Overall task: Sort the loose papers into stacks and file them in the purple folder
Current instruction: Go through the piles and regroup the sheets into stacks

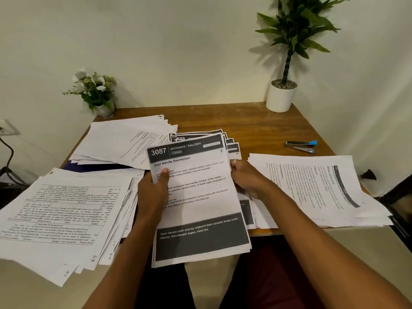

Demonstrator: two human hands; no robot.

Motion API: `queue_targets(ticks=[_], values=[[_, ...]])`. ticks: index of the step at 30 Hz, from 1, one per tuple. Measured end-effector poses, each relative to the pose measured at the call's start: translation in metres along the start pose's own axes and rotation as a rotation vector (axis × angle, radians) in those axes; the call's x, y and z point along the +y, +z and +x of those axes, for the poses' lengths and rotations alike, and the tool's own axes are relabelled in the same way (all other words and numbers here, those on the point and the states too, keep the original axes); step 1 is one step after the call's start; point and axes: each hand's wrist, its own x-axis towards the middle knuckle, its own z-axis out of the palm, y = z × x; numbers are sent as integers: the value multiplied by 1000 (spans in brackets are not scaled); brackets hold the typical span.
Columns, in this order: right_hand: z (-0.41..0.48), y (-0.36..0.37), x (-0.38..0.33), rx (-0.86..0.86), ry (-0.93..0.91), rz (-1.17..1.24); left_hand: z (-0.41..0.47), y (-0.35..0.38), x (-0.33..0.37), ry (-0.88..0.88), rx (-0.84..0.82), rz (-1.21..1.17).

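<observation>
The wooden table (252, 126) carries papers on nearly every side of the grip, with bare wood only beyond it, toward the white plant pot (281, 98) and a small stapler (301, 146). Left of the grip a fanned stack of table-printed sheets (66, 210) overhangs the near table edge; right of it a sideways-printed stack (316, 188) reaches the same edge. Beyond-left lies another spread pile (124, 141), with a strip of the purple folder (93, 167) showing under it. Both hands hold the headed sheaf (198, 204) — left hand (152, 192) clamped on its left edge, thumb on top; right hand (247, 177) pinching the right edge — its lower end hanging past the table.
</observation>
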Motion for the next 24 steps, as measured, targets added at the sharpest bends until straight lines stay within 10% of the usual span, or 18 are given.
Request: queue_targets(ticks=[6,12,24], values=[[1,-3,5,-12,38,46,3,2,1,66,32,101],[13,-21,6,555,-164,-391,-2,7,3,83,67,163],[31,-20,7,582,-158,-342,2,11,-6,132,-27,498]])
